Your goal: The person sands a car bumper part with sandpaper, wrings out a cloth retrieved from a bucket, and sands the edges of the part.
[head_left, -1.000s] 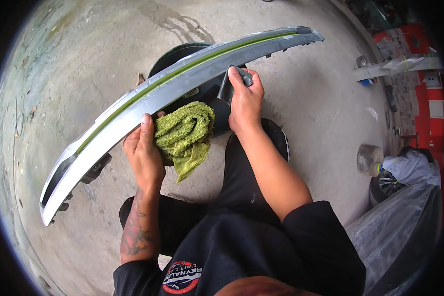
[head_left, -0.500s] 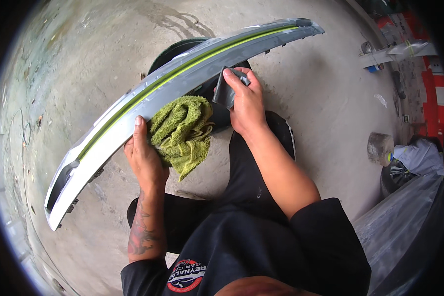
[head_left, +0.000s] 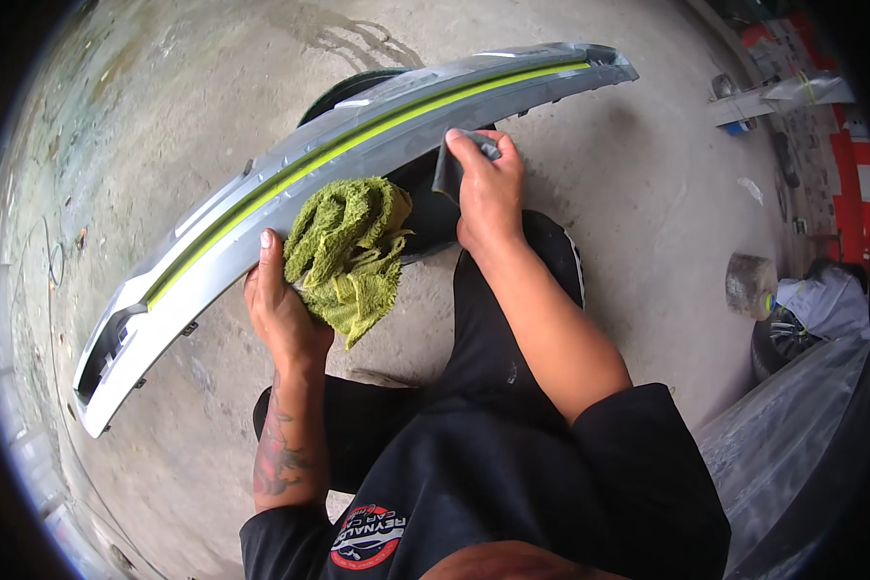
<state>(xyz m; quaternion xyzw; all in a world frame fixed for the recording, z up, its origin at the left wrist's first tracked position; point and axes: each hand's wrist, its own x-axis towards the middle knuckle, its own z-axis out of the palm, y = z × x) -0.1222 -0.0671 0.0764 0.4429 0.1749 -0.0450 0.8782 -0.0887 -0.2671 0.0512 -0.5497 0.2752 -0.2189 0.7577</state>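
A long silver car bumper strip (head_left: 261,193) with a yellow-green tape line runs from lower left to upper right, resting over a dark round tyre (head_left: 358,87). My left hand (head_left: 278,304) grips a green towel (head_left: 350,253) bunched against the strip's lower edge. Further right, my right hand (head_left: 488,188) pinches a small grey sanding sheet (head_left: 449,166) and presses it to the strip's underside. My dark trouser legs and a black shoe (head_left: 556,253) lie below.
Bare concrete floor (head_left: 628,193) surrounds the work. At the right stand a small grey can (head_left: 747,283), a wheel with cloth on it (head_left: 812,309), another silver trim piece (head_left: 778,97) and red-and-white items. A plastic-covered surface (head_left: 793,435) fills the lower right.
My right hand with the sanding sheet has slid a little down and left along the strip's lower edge. The left hand stays on the towel; the view has shifted slightly.
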